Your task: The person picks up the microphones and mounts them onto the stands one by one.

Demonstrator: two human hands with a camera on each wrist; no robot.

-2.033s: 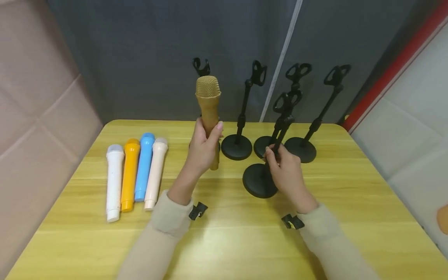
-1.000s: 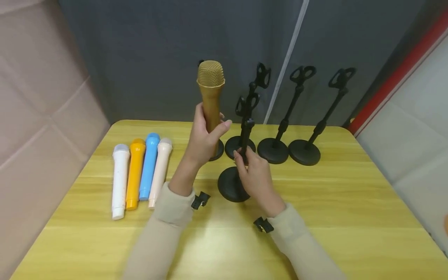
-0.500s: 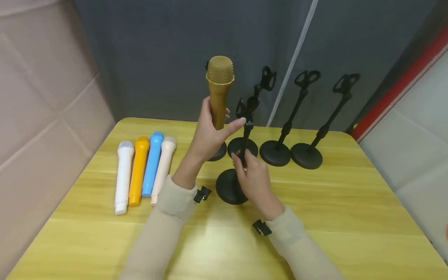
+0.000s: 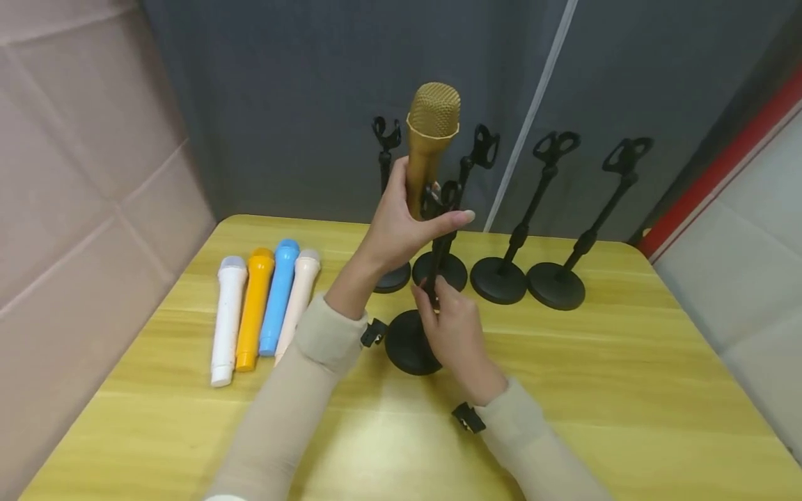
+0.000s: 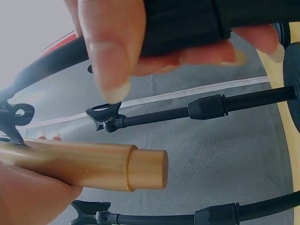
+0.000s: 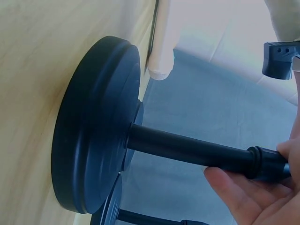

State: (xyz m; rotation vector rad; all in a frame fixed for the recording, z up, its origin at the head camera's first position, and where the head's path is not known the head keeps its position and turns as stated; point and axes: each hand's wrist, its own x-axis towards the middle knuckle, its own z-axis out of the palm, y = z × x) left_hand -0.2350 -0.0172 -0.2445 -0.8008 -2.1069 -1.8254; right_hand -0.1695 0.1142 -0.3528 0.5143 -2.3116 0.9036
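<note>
My left hand (image 4: 397,226) holds a gold microphone (image 4: 434,111) upright, its mesh head on top and its thumb stretched to the right. In the left wrist view the plain lower end of the microphone (image 5: 103,166) lies close beside the clip (image 5: 16,117) of a black desk stand; whether they touch, I cannot tell. My right hand (image 4: 454,323) grips the pole of that stand, whose round base (image 4: 410,344) is on the table. In the right wrist view fingers (image 6: 234,192) wrap the pole near its collar (image 6: 267,163), above the base (image 6: 93,126).
Four-side row at the back holds several more black stands (image 4: 499,278) with bare clips. At left lie a white microphone (image 4: 228,316), an orange one (image 4: 255,306), a blue one (image 4: 279,296) and a pale pink one (image 4: 299,296). A grey curtain (image 4: 313,104) hangs behind the table (image 4: 626,390).
The right hand has brought the stand leftward from the back row to the front middle. The left hand has moved the gold microphone rightward, to above the stand's clip.
</note>
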